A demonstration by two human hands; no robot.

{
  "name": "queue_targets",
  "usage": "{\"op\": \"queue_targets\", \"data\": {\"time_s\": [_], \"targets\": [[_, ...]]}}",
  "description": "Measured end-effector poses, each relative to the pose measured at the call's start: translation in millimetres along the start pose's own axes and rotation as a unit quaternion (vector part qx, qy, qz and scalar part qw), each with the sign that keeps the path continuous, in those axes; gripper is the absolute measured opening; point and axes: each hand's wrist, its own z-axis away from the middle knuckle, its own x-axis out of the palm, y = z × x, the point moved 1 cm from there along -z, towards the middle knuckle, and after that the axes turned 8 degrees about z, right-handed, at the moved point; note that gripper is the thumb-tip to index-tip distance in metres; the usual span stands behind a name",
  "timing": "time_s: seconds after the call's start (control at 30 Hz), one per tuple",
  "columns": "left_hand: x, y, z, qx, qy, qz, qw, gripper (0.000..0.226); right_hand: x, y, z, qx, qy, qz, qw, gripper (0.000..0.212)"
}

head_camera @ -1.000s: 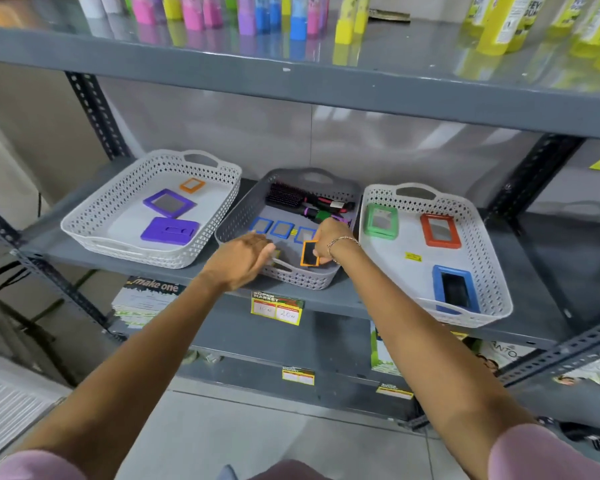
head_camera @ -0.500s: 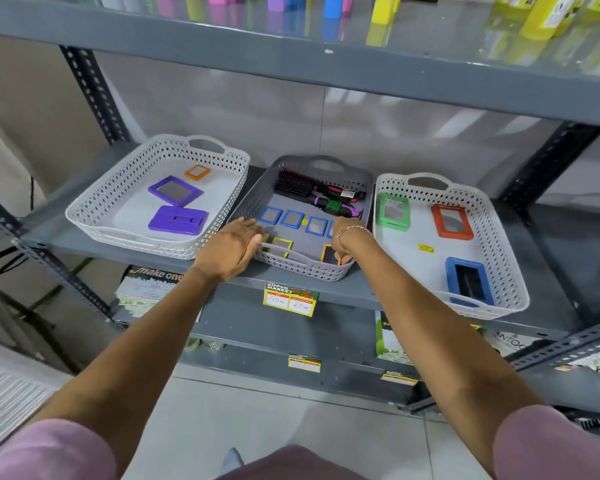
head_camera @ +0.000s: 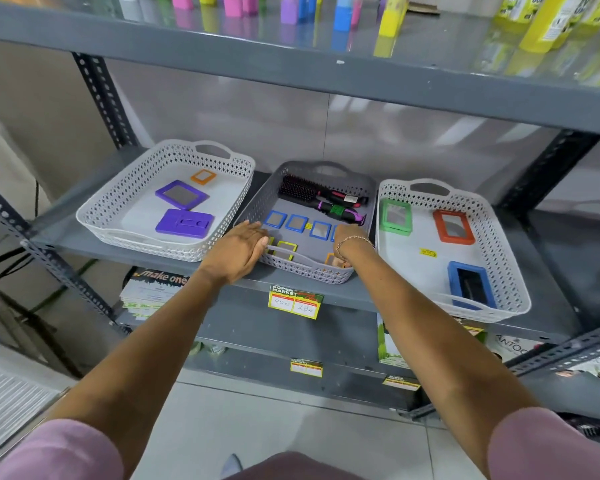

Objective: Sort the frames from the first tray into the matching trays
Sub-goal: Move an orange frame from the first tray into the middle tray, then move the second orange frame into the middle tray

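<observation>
Shelf: three trays are set side by side on a grey metal shelf [head_camera: 378, 296].
Grey tray [head_camera: 257, 206]: placed in the middle; blue frames [head_camera: 297, 223] are lined across its floor, a yellow frame [head_camera: 286, 249] lies near the front rim, and hairbrushes [head_camera: 321, 199] lie along the back wall.
Left white tray [head_camera: 118, 206]: two purple frames [head_camera: 182, 195] and a small orange frame [head_camera: 203, 176] are held inside.
Right white tray [head_camera: 499, 237]: a green frame [head_camera: 395, 216] is seen at the back left corner, a red frame [head_camera: 453, 226] at the back, a large blue frame [head_camera: 470, 285] at the front.
Left hand [head_camera: 238, 249]: extended forward, palm down, fingers straight and together, laid over the grey tray's front left corner; nothing is seen gripped.
Right hand [head_camera: 347, 237]: reached into the grey tray's front right corner, wrist bent downward, a bracelet [head_camera: 355, 240] worn at the wrist; fingers are hidden behind the wrist.
Orange frame in grey tray [head_camera: 333, 260]: seen just under the right hand at the front rim; whether it is gripped cannot be told.
Arms: both are stretched out nearly straight, pink sleeves [head_camera: 548, 445] shown at the lower corners.
</observation>
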Motion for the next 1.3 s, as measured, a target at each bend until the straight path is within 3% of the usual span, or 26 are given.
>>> {"op": "queue_targets", "data": {"time_s": [0.23,0.53,0.73,0.87,1.3], "targets": [[-17.9,-5.4,5.9,-0.015,0.031,0.009,0.999,0.039,-22.9,-12.9,-12.7,-0.004,0.112,-0.086,0.99,0.02],[-113.0,-102.9,52.3,-0.101,0.108,-0.026,0.989,0.047,-57.4,-128.9,-45.8,-0.081,0.179,-0.165,0.967,0.024],[-134.3,-173.8,78.2,-0.145,0.106,-0.038,0.983,0.037,-60.1,-208.9,-96.8,-0.087,0.19,-0.198,0.958,0.025],[-129.9,-194.5,82.8,-0.149,0.082,-0.015,0.985,0.043,-49.4,-245.1,-134.4,-0.059,0.175,-0.22,0.958,0.025],[-119.5,-221.2,89.2,-0.13,0.114,0.0,0.985,0.056,-23.0,-287.0,-202.4,-0.038,0.094,-0.214,0.972,0.046]]}}
